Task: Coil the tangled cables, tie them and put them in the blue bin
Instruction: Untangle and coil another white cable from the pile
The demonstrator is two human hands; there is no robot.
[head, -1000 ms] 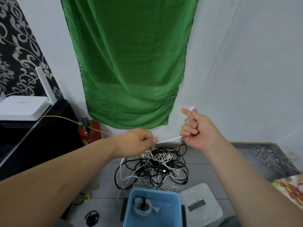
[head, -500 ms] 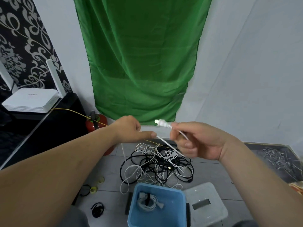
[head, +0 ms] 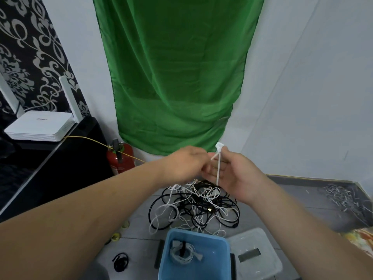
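A tangle of black and white cables (head: 194, 207) lies on the grey floor. Both hands are raised above it with a flat white cable (head: 218, 168) between them. My right hand (head: 232, 174) holds the cable with its plug end sticking up above the thumb, and a strand runs down across its palm. My left hand (head: 184, 165) pinches the cable just left of the right hand's fingers. The blue bin (head: 212, 267) stands at the bottom centre, and a coiled, tied white cable (head: 184, 252) lies inside it.
A clear plastic lid (head: 255, 257) lies right of the bin. A red extinguisher (head: 121, 158) stands by the green cloth (head: 175, 77). A white router (head: 40, 125) sits on a black cabinet (head: 50, 170) at left. Small black ties (head: 120, 263) lie on the floor.
My hands have come together. The right hand turned palm-up with the plug end now pointing upward, and the left hand moved right to meet it.
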